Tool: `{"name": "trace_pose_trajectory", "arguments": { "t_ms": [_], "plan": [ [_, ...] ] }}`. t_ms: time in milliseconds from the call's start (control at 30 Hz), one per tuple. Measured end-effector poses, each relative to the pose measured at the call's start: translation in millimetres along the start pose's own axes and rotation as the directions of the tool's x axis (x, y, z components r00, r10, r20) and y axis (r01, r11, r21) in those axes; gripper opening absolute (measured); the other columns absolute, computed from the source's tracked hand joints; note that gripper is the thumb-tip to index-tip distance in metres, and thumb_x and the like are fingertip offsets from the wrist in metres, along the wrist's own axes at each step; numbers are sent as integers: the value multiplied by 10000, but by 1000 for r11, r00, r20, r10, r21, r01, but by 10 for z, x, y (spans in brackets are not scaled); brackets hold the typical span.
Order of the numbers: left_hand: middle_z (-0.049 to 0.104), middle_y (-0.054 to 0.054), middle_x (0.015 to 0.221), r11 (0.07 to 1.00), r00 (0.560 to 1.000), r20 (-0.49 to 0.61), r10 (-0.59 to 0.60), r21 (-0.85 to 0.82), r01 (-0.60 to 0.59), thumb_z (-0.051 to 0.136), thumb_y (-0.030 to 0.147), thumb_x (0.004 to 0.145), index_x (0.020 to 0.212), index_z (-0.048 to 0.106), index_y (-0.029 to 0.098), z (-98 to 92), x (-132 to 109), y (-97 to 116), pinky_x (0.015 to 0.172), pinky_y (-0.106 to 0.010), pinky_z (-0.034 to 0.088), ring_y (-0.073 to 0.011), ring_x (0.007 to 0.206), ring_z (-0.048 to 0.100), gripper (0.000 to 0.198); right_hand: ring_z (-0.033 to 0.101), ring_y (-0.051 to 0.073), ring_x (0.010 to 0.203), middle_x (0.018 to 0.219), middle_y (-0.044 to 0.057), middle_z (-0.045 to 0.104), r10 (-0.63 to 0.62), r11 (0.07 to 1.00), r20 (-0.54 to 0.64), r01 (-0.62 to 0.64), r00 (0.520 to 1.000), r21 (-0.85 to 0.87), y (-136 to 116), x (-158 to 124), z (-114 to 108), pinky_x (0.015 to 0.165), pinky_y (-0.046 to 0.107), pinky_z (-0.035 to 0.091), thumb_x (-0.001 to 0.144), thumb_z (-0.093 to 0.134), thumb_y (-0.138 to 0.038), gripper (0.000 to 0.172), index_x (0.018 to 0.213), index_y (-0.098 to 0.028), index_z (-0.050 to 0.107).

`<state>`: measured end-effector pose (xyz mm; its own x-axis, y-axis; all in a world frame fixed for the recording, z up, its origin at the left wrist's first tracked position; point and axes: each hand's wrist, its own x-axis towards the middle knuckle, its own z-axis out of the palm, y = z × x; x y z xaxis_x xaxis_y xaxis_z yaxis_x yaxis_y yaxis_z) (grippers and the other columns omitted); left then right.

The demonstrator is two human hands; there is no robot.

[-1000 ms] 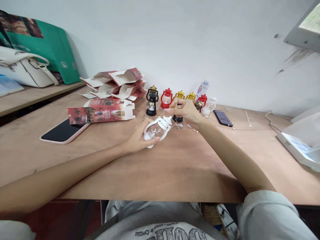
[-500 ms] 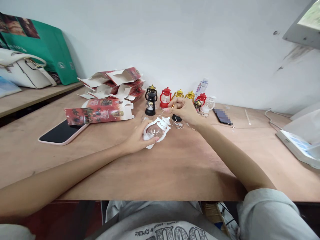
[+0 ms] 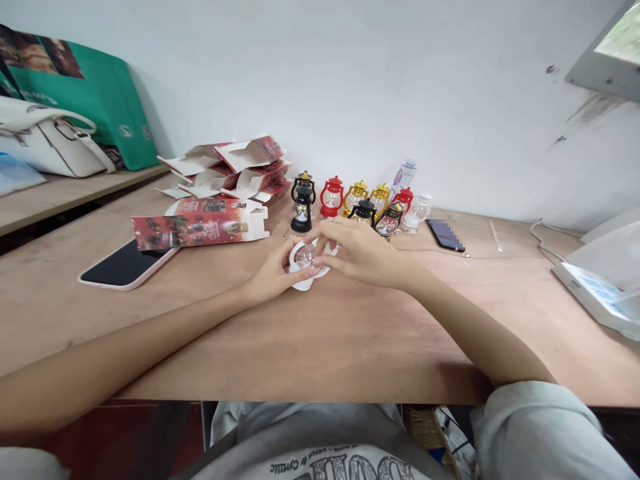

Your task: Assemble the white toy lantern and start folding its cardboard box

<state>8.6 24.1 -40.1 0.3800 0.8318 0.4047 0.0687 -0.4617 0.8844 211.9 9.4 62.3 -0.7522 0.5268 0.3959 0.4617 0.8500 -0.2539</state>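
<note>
A small white toy lantern (image 3: 303, 283) with a clear globe is tilted just above the table, its base toward me. My left hand (image 3: 273, 275) is closed around its lower body, thumb across the front. Over its top curls my right hand (image 3: 356, 252), fingers bent around the upper frame, so the cap and any wire handle there are hidden. Just beyond my hands stand a black lantern (image 3: 301, 212), a red lantern (image 3: 332, 197), a gold lantern (image 3: 356, 195) and several others. A white lantern (image 3: 415, 213) stands at the right end of the group.
Red printed boxes (image 3: 250, 157) are piled at the back left, with a flattened one (image 3: 210, 225) lying partly over a pink-cased phone (image 3: 127, 267). Another phone (image 3: 445, 235) lies at right, near a white power strip (image 3: 595, 297). A bottle (image 3: 406, 175) stands behind the lanterns.
My right hand has come down from above the lantern, where it held a thin wire handle, to wrap around the lantern's top. My left hand keeps its hold.
</note>
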Motion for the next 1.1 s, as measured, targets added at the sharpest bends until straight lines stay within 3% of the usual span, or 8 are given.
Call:
{"name": "trace_pose_trajectory", "arguments": {
  "t_ms": [100, 267, 567, 700, 800, 900, 1000, 1100],
  "plan": [
    [612, -46, 1095, 994, 999, -9, 53, -95, -53, 851, 456, 714, 1096, 528, 209, 13, 4, -23, 902, -347, 508, -210, 1026, 612, 558, 558, 308, 1125, 1191, 146, 632, -17, 987, -125, -3, 992, -161, 99, 17, 108, 988, 475, 453, 857, 722, -305, 392, 1197, -177, 572],
    [623, -50, 1177, 982, 997, -37, 72, -171, -78, 897, 387, 667, 1127, 458, 236, 25, 12, -59, 946, -365, 513, -226, 1115, 620, 654, 526, 335, 1302, 1407, 197, 524, 58, 998, -79, -55, 995, 42, 268, 34, 209, 1066, 511, 448, 763, 806, -483, 818, 1410, -184, 406],
    [604, -99, 1314, 994, 999, 0, 48, -95, -47, 854, 378, 708, 1172, 454, 241, 11, 8, -153, 1034, -454, 517, -260, 1217, 625, 628, 686, 284, 1039, 1196, 117, 687, 199, 978, -47, -195, 979, 75, 192, 38, 206, 896, 388, 504, 754, 772, -330, 717, 1374, -186, 443],
    [604, -118, 1326, 964, 991, -56, 124, 245, -107, 741, 431, 823, 1219, 479, 220, -99, 14, -89, 1121, -501, 459, -266, 1274, 590, 520, 676, 306, 1056, 1216, 136, 680, 275, 957, -92, -282, 957, -64, 262, 39, 113, 897, 403, 493, 759, 734, -288, 680, 1360, -167, 441],
    [608, -131, 1339, 798, 980, -114, 166, 599, -65, 615, 415, 883, 1273, 487, 198, -305, 84, 16, 1108, -511, 453, -293, 1274, 581, 464, 655, 338, 1096, 1247, 166, 663, 356, 915, -74, -363, 932, -176, 347, 32, 90, 900, 425, 489, 761, 722, -267, 692, 1378, -150, 430],
    [563, -176, 1409, 466, 972, -150, 179, 883, 51, 576, 316, 834, 1317, 502, 154, -548, 174, 127, 1154, -503, 375, -345, 1352, 505, 515, 647, 349, 1112, 1255, 181, 661, 400, 893, -14, -393, 917, -220, 424, 23, 106, 919, 440, 485, 778, 712, -279, 702, 1399, -145, 413],
    [446, -225, 1524, 220, 976, -202, 78, 959, 181, 635, 398, 796, 1394, 453, 104, -760, 216, 182, 1214, -540, 245, -402, 1462, 359, 691, 632, 346, 1156, 1311, 185, 636, 407, 893, 16, -394, 913, -216, 467, 18, 118, 944, 436, 479, 790, 708, -281, 677, 1389, -153, 420],
    [415, -309, 1512, 132, 966, -253, -45, 957, 257, 690, 529, 762, 1413, 418, 29, -957, 213, 126, 1175, -665, 192, -479, 1438, 342, 865, 631, 344, 1157, 1311, 185, 633, 406, 895, 34, -390, 913, -215, 473, 15, 102, 945, 428, 478, 803, 710, -293, 656, 1379, -151, 430]
  ]
}}
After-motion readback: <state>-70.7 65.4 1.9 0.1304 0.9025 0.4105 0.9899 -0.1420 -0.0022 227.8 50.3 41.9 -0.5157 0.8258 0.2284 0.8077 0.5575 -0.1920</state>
